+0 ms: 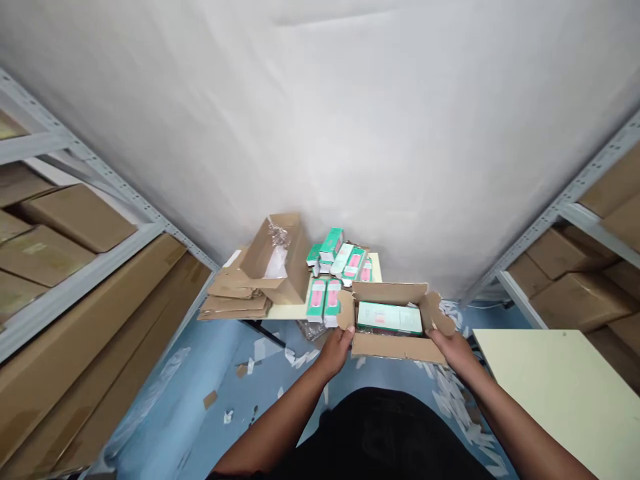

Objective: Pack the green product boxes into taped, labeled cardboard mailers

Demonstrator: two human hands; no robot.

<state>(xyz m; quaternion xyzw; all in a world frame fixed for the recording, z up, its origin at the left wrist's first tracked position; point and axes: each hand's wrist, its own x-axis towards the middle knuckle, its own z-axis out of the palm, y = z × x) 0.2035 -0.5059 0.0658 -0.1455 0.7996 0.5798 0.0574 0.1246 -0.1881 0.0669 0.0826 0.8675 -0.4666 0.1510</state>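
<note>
A small open cardboard box point(397, 345) is held up between both hands, its flaps spread. Inside it lies a green-and-white packet point(390, 317). My left hand point(337, 348) grips the box's left end, thumb on the side flap. My right hand point(453, 350) grips the right end under the other flap. Just beyond the box, a low pale table point(290, 311) carries a heap of green-and-pink packets point(336, 263), a larger open carton point(275, 257) with clear plastic in it, and a stack of flattened cartons point(235, 301).
Metal shelving point(75, 283) with big brown cartons runs along the left; similar shelves point(575, 200) stand at the right. A cream tabletop point(560, 393) sits at the right front. The blue floor point(210, 373) is littered with paper scraps and plastic film. A white wall lies ahead.
</note>
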